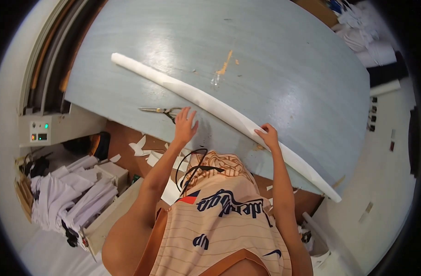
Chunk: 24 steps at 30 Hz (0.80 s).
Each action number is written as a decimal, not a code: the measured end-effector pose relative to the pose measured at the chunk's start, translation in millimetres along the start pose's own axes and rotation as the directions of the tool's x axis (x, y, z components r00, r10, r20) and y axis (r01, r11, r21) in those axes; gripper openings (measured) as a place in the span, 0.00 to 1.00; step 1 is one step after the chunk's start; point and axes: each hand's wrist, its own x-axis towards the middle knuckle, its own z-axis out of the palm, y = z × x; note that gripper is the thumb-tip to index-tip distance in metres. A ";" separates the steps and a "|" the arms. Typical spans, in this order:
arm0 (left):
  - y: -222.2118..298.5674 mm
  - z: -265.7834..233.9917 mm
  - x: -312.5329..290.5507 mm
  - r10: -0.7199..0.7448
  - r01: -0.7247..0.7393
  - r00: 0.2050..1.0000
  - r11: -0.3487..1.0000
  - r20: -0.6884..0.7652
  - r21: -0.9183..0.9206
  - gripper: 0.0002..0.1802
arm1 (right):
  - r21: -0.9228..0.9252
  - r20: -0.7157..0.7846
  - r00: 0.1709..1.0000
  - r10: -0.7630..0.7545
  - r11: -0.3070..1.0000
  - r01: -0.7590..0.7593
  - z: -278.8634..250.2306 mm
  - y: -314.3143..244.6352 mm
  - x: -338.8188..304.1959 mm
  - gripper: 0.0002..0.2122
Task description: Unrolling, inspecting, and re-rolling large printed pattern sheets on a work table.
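A long white roll of what looks like paper [196,96] lies slantwise across the blue-grey table [160,27], from the far left to the near right edge. My right hand [269,136] is on the roll right of its middle, thumb and fingers closed on the sheet's loose edge. My left hand [186,126] is over the near side of the table, its fingers apart and nothing in them. Just beside those fingers lie scissors [161,110] with dark handles, blades pointing left. Whether the fingertips touch the handles is hard to tell.
A machine with lit switches [42,131] stands at the table's left. White cloth [68,188] is heaped below it, and paper scraps [139,146] lie under the near edge. More white rolls [376,53] are at the far right. A torn tan patch [225,64] marks the tabletop.
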 end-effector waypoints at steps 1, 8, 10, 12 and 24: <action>14.5 8.2 7.3 0.049 -0.045 0.997 0.997 0.065 -0.061 0.28 | 0.036 0.000 1.000 -0.008 0.999 0.008 0.2 -4.3 -0.7 0.19; 110.1 56.9 38.5 0.491 -0.463 0.822 0.871 0.288 -0.164 0.38 | -0.365 -0.253 0.955 -0.155 0.929 0.054 12.3 -27.7 -45.4 0.19; 119.9 65.1 45.0 0.426 -0.428 0.842 0.901 0.331 -0.071 0.41 | -0.402 -0.283 0.941 -0.188 0.913 0.062 18.0 -22.1 -64.3 0.21; 121.3 71.9 49.1 0.447 -0.452 0.828 0.890 0.339 -0.069 0.42 | -0.435 -0.302 0.927 -0.220 0.897 0.071 22.0 -20.0 -79.4 0.23; 86.4 96.3 100.5 0.520 -0.492 0.647 0.844 0.557 -0.215 0.36 | -0.532 -0.108 0.979 -0.171 0.842 0.089 14.2 -4.3 -91.0 0.35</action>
